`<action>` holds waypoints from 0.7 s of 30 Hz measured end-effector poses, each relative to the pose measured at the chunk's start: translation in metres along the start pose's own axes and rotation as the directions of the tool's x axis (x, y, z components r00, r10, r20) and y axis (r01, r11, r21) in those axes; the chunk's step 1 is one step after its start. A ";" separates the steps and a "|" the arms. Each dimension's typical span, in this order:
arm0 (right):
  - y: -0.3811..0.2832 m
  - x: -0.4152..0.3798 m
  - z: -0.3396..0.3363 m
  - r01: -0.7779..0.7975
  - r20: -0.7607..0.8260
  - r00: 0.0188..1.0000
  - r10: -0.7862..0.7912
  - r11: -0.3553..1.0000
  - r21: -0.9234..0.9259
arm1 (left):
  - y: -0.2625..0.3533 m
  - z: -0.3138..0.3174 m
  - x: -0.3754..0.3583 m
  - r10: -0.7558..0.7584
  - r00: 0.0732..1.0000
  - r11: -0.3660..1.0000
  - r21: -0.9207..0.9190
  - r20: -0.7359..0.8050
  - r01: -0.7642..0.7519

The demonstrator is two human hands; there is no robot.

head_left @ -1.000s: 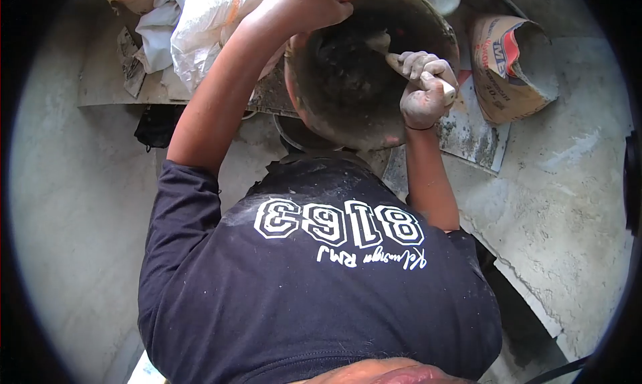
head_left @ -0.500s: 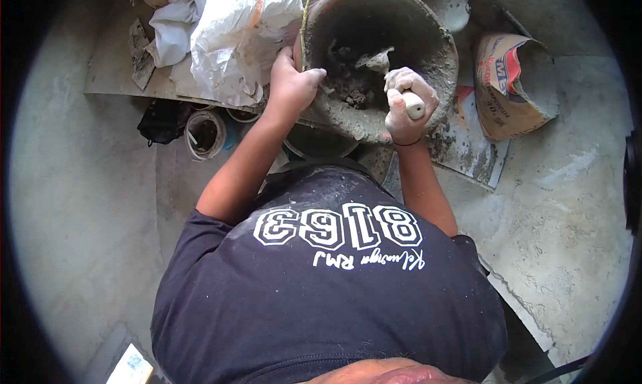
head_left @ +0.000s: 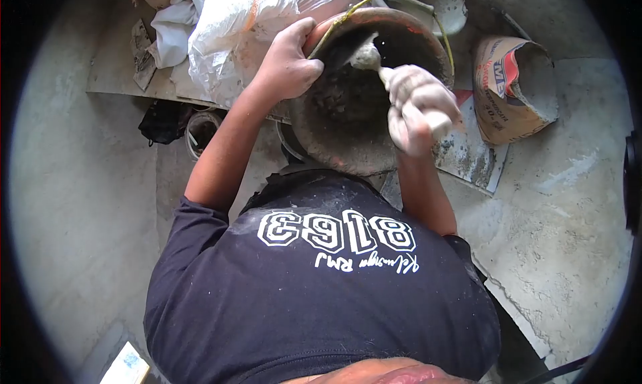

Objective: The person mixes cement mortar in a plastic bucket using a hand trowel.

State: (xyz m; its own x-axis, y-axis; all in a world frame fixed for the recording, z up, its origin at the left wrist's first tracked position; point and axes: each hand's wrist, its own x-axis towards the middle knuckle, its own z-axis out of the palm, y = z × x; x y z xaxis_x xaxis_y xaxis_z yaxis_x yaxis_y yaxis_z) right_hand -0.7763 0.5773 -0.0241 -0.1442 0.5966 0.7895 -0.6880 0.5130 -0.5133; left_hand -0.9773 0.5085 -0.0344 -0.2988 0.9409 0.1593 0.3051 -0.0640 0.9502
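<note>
In the head view, my left hand (head_left: 292, 63) is closed around the left rim of a mortar-caked bucket (head_left: 358, 153). A yellowish handle (head_left: 340, 23) crosses the bucket's far rim, near my left fingers. My right hand (head_left: 420, 106), coated in grey dust and slightly blurred, is wrapped around the pale grip of a trowel. The mortar-smeared trowel blade (head_left: 366, 55) is over the bucket's mouth, pointing to the far side. Dark grey mortar (head_left: 344, 100) lies in the shaded inside of the bucket; how much is hard to make out.
An open paper cement bag (head_left: 511, 93) stands to the right. Beneath it and beside the bucket lies a mortar-splattered board (head_left: 468, 158). White plastic sacks (head_left: 227, 39) rest on a board at the left. A small tub (head_left: 202, 131) and a black bag (head_left: 160, 122) are nearby.
The bucket has tipped and shifted towards me, and its handle now lies across the far rim. My left hand moved up with the rim. The trowel in my right hand rose slightly away.
</note>
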 end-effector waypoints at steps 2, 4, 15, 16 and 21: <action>0.027 -0.015 -0.006 -0.078 -0.080 0.993 0.081 0.996 0.047 | 0.002 -0.002 0.005 0.009 1.000 0.998 0.060 0.020 -0.010; 0.030 -0.019 -0.005 -0.170 -0.032 0.985 0.171 0.985 0.034 | 0.000 -0.004 0.006 0.035 0.999 0.999 0.001 -0.014 -0.035; 0.036 0.010 -0.017 -0.709 -0.064 0.705 0.706 0.700 -0.088 | -0.055 -0.028 -0.002 -0.219 0.939 0.965 0.086 -0.265 0.249; 0.026 0.014 -0.011 -0.718 -0.089 0.694 0.714 0.680 -0.147 | -0.061 -0.029 -0.003 -0.267 0.924 0.936 0.156 -0.273 0.316; -0.022 0.005 -0.023 -0.757 -0.067 0.622 0.780 0.578 -0.305 | -0.043 -0.028 0.006 -0.334 0.920 0.924 0.124 -0.206 0.363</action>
State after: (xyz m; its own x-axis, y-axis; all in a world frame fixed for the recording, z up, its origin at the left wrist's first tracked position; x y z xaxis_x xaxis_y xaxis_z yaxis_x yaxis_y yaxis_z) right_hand -0.7463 0.5835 -0.0163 -0.5787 0.8127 0.0681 -0.0711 0.0328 -0.9969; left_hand -1.0173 0.5080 -0.0666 -0.5631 0.8183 -0.1153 0.2852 0.3234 0.9023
